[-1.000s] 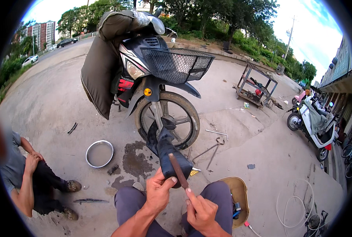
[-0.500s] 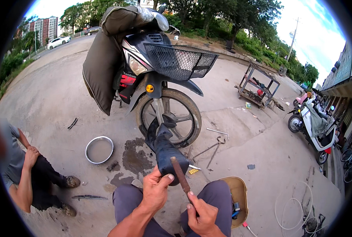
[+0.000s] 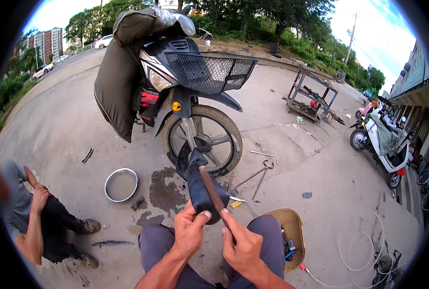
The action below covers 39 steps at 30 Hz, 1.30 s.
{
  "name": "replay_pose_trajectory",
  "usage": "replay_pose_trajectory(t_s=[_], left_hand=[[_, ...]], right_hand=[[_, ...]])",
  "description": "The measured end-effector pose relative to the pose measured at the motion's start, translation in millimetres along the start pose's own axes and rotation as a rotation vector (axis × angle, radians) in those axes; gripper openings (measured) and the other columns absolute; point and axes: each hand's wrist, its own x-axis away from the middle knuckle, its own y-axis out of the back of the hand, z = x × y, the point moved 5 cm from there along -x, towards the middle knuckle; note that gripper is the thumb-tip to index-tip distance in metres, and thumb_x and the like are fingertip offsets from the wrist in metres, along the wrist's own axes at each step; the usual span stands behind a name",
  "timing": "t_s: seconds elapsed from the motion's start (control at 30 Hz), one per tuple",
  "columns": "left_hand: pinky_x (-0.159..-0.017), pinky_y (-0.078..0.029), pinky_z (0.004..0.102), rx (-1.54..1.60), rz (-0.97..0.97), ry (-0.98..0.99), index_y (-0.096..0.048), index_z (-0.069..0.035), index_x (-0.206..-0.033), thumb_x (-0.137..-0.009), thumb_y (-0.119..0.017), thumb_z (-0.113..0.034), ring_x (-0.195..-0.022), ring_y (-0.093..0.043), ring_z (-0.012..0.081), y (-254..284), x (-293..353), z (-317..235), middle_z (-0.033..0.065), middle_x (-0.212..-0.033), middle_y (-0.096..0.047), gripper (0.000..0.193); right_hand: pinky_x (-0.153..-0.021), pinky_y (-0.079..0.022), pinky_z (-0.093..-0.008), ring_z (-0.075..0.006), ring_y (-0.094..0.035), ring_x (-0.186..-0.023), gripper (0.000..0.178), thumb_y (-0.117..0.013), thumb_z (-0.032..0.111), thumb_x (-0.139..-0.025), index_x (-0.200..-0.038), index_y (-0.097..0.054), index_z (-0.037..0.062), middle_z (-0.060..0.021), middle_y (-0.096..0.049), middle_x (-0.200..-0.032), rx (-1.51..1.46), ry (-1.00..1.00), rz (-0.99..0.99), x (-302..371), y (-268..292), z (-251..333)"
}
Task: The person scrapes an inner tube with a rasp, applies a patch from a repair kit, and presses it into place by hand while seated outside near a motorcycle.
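Just below the motorcycle's front wheel (image 3: 205, 139), toward the knees, hangs a black rubber inner tube (image 3: 198, 185), pulled out of the tyre and doubled over. Gripped at its folded lower end by the left hand (image 3: 189, 230), fingers closed round the rubber, thumb on top. Laid across that fold, a rusty flat rasp (image 3: 213, 192), held at its lower end by the right hand (image 3: 242, 245), fingers wrapped shut on the handle.

Best done, by the look of it, with the rubber kept taut over the left fingers so the patch area stays flat; short, light strokes of the rasp, only on the spot near the thumb; no digging with the tip, to avoid tearing the tube.

Left of the wheel: a metal basin (image 3: 121, 184) on the concrete, then a seated person (image 3: 36, 216) at the frame edge. Right of the wheel: loose levers (image 3: 257, 174) and a tan tool tray (image 3: 286, 231) beside the right knee.
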Motion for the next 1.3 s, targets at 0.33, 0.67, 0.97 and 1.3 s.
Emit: replay_pose_trajectory(t_s=[0.33,0.67,0.97,1.3], left_hand=[[-0.099,-0.044,0.0291,0.018,-0.02,0.019,-0.069,0.007,-0.109,-0.086,-0.058,0.008,-0.111,-0.058,0.015,2.9,1.9,6.9,0.0079,-0.127,-0.058,0.026],[-0.098,-0.049,0.0334,0.145,-0.168,0.091,-0.066,0.01,-0.114,-0.083,-0.056,0.008,-0.104,-0.068,0.0208,15.7,-6.9,-12.0,0.0156,-0.112,-0.071,0.032],[-0.1,-0.045,0.0308,0.049,-0.212,0.188,-0.067,0.007,-0.114,-0.083,-0.058,0.008,-0.106,-0.064,0.0164,31.1,0.1,-7.7,0.0104,-0.112,-0.07,0.033],[-0.096,-0.046,0.0298,-0.104,-0.269,0.319,-0.065,0.005,-0.119,-0.084,-0.061,0.007,-0.105,-0.062,0.0146,33.5,0.4,3.5,0.0098,-0.115,-0.068,0.036]], right_hand=[[-0.06,-0.054,-0.0303,-0.0262,-0.072,-0.069,0.042,-0.067,-0.005,-0.08,-0.122,-0.066,-0.0022,-0.0206,-0.072,-0.096,-0.012,-0.025,-0.012,10.6,2.3,-12.8],[-0.057,-0.034,-0.0217,-0.0042,-0.04,-0.065,0.041,-0.055,0.014,-0.102,-0.141,-0.052,0.0046,0.0056,-0.048,-0.072,-0.704,-0.365,-0.005,-71.8,-37.9,-71.2],[-0.057,-0.033,-0.021,-0.0031,-0.042,-0.064,0.033,-0.061,0.03,-0.102,-0.099,-0.069,-0.0018,0.0055,-0.052,-0.072,-1.044,-0.587,0.174,-32.9,-109.3,-100.7],[-0.061,-0.037,-0.02,-0.0019,-0.045,-0.071,0.028,-0.064,0.024,-0.1,-0.09,-0.067,-0.0014,0.0073,-0.055,-0.076,-1.159,-0.696,0.21,-37.2,-114.3,-102.6]])
